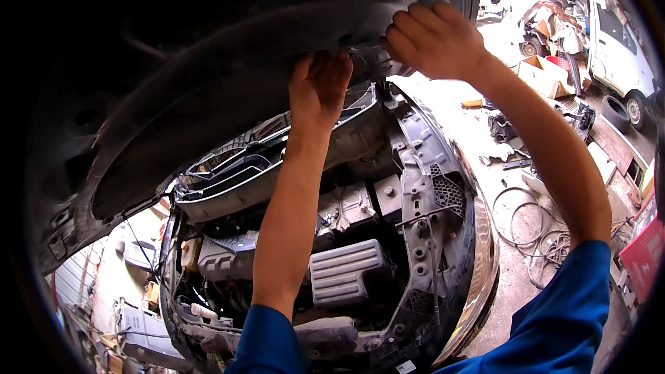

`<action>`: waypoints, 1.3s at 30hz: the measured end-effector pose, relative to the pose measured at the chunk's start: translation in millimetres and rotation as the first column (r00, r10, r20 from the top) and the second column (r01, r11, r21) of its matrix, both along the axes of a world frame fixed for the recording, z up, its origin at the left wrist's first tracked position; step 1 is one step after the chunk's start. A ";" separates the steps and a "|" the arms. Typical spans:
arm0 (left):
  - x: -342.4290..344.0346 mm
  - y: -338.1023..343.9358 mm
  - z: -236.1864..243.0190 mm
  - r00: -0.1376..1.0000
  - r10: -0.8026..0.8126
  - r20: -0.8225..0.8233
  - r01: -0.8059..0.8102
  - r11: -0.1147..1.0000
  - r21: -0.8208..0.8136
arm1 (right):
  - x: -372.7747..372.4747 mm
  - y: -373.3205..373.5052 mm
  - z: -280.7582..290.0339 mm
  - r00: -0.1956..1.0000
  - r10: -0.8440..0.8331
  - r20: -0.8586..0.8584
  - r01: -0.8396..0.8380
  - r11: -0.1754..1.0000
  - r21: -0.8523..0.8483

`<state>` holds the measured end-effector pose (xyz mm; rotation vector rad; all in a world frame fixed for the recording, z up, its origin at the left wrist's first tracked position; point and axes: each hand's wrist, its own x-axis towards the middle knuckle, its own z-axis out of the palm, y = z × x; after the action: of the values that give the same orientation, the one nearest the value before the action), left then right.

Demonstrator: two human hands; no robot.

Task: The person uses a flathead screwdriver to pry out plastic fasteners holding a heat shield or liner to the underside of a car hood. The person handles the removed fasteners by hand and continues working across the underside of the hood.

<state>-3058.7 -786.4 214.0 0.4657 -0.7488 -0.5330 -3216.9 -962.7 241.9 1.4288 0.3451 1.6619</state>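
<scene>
The left hand [322, 88] is reaching up under the raised hood [201, 114] of a car, its palm turned toward the viewer and its fingers spread loosely, with the tips meeting the dark underside. The right hand [438, 40] is sitting higher, near the hood's edge, its fingers curling inward — whether they are gripping anything, one cannot tell. Both forearms are rising from blue sleeves [568, 305], the left one crossing in front of the open engine bay [419, 263]. The hood is filling the upper left, slanting over the bay and mostly lying in shadow.

Below the hands, a ribbed grey cover [346, 273] is sitting in the bay, with a pale boxy part [388, 196] just beyond it. Out to the right, a loose cable [530, 241] is lying in loops on the floor [512, 190]. Farther off, a cardboard box [542, 76] is standing near a white vehicle [616, 48] — a dark tyre [614, 113] is resting beside its wheel. A red box [641, 246] is showing at the right rim.
</scene>
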 end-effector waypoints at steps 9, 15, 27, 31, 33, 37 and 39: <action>-13.5 2.9 9.4 0.988 -0.058 -0.142 0.054 0.998 -0.032 | -27.0 102.9 -85.2 0.907 0.031 -0.421 0.288 0.683 0.671; 12.6 12.1 2.0 0.932 -0.315 -0.181 0.307 0.949 -0.070 | -9.5 146.6 -101.2 0.950 0.084 -0.302 0.215 0.527 0.822; -4.0 -12.3 9.0 0.827 -0.425 -0.368 0.334 0.898 -0.286 | -30.8 106.4 -73.8 0.930 0.177 -0.322 0.154 0.608 0.779; 13.8 -4.2 12.0 0.822 -0.468 -0.324 0.416 0.882 -0.220 | -15.9 137.9 -83.7 0.942 -0.026 -0.335 0.294 0.542 0.787; 24.5 3.3 7.4 0.756 -0.594 -0.274 0.550 0.804 -0.224 | -8.5 161.5 -90.5 0.950 -0.040 -0.309 0.289 0.480 0.828; 39.6 -2.3 0.5 0.717 -0.666 -0.206 0.632 0.745 -0.212 | 6.3 168.6 -106.5 0.969 0.007 -0.246 0.223 0.394 0.892; 51.8 -6.1 -5.5 0.647 -0.750 -0.136 0.715 0.659 -0.231 | 11.3 171.0 -113.7 0.979 0.002 -0.204 0.186 0.395 0.899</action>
<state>-3006.9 -792.5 208.5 -0.0880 -0.7415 -1.2710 -3205.7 -791.7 128.1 2.3581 -0.7321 1.6725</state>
